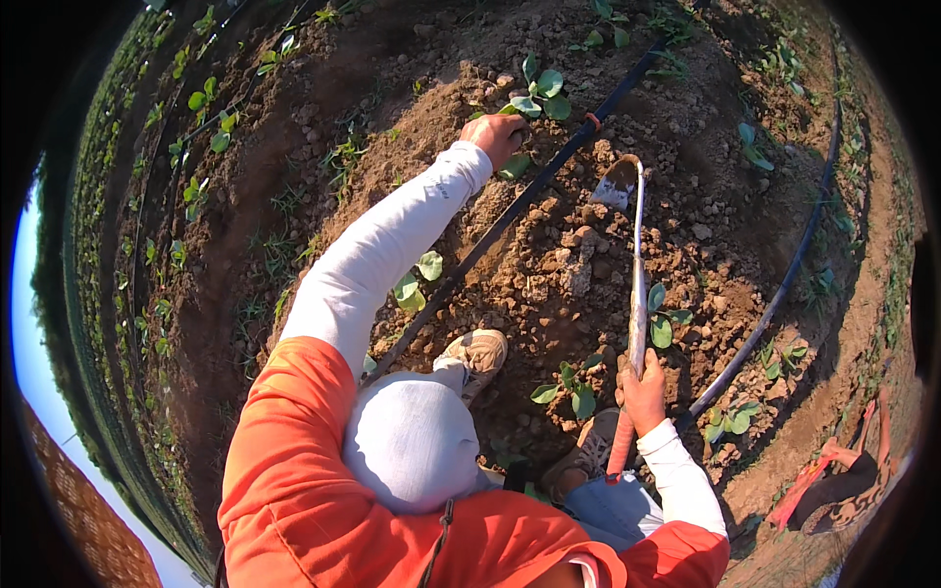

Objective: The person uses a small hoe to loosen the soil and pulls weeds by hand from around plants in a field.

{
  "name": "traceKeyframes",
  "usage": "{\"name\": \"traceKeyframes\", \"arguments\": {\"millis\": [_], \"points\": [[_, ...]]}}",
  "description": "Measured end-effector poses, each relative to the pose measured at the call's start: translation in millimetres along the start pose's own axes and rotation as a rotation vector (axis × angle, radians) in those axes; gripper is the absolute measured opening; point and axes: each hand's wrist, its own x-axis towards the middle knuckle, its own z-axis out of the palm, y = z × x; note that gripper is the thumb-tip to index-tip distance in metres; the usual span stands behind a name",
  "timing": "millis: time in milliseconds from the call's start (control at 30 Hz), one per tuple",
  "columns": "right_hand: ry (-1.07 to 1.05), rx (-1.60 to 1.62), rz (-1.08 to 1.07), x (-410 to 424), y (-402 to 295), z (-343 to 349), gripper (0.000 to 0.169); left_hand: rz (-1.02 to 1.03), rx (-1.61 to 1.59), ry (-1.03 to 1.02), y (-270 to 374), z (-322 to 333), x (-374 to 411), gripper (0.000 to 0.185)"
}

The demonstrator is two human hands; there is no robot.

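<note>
My left hand (497, 140) is at the soil just below a leafy seedling (544, 92), its fingers curled; whether something is between them cannot be told. A loose-looking green leaf (514, 167) lies under that hand. My right hand (642, 389) grips the handle of a hoe (638, 294) near its red-wrapped end. The hoe's curved neck ends in a soil-stained metal blade (614, 184) resting over crumbly earth, right of a black drip line (507, 213). A seedling (662, 316) stands just right of the shaft, and another (570, 389) is left of my right hand.
A second drip hose (779, 301) curves along the right. An orange-red clip (593, 121) sits on the nearer line. More seedlings (417, 279) grow beside my shoe (478, 356). Crop rows (147, 250) run at the left. Another person (845, 470) is at the lower right.
</note>
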Motion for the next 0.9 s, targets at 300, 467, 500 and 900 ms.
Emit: {"name": "traceKeyframes", "arguments": {"millis": [300, 467, 500, 900], "points": [[0.004, 0.023, -0.045, -9, -24, 19, 0.013, -1.081, -1.661, 0.177, -138, -20, -86, 0.037], [0.021, 0.080, -0.073, -11, -32, 28, 0.014, -0.726, -1.490, -0.170, -14, -21, -106, 0.032], [0.025, 0.087, -0.098, -11, -36, 32, 0.014, -0.691, -1.474, -0.278, 4, -18, -113, 0.032], [0.036, 0.137, -0.254, 48, -80, 87, 0.014, -0.378, -1.034, -0.673, 67, 13, -180, 0.044]]}}
